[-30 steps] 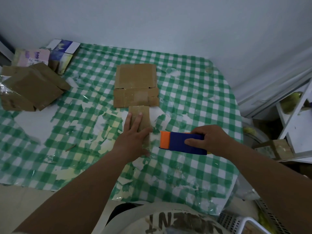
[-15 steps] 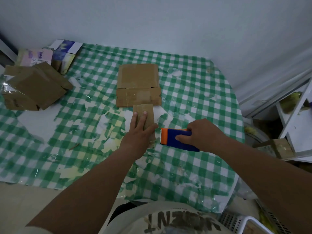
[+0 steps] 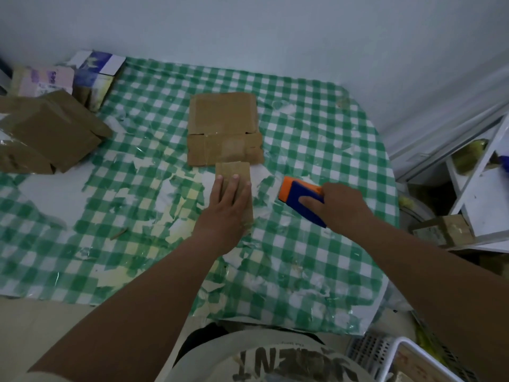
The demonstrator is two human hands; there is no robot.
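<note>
A small brown cardboard strip (image 3: 232, 170) lies on the green-and-white checked tablecloth (image 3: 316, 150). My left hand (image 3: 224, 213) presses flat on this strip with straight fingers. Just beyond the strip lies a larger flattened cardboard piece (image 3: 223, 128) with a taped fold. To the right of the strip, my right hand (image 3: 343, 206) grips a blue tool with an orange tip (image 3: 298, 194). The tool's orange end points up and left and sits apart from the strip.
A folded brown carton (image 3: 46, 133) and printed boxes (image 3: 93, 73) sit at the table's far left. The cloth is torn and patchy in the middle. A white shelf unit (image 3: 479, 183) stands to the right, and a white basket (image 3: 396, 357) sits below the table's near right corner.
My right hand swung the blue tool from lying level to pointing up-left, now held higher and further right. My left hand stayed pressing on the strip.
</note>
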